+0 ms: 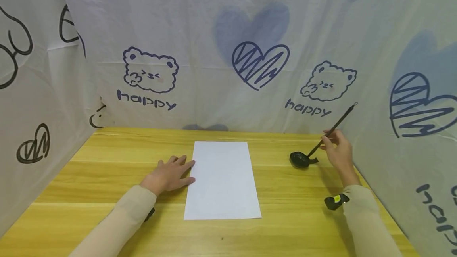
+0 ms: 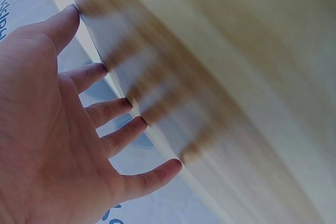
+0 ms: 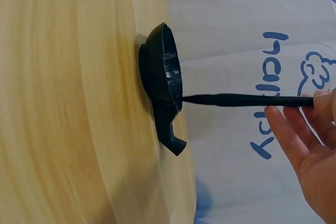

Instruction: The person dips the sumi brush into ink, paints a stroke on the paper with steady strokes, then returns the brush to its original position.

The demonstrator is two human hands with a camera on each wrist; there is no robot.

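Note:
A white sheet of paper lies flat on the wooden table. At its left edge rests my left hand, fingers spread and straight; the left wrist view shows the fingertips touching the surface. My right hand pinches a dark writing brush partway along its handle. The brush leans, its tip at the rim of a small black ink dish with a short bent handle. In the head view the ink dish stands right of the paper. Whether the tip touches ink is hidden.
The yellow wooden table ends at a white cloth backdrop with printed hearts and bears. More cloth hangs close on the left and right sides. A dark wrist camera sits at my right sleeve.

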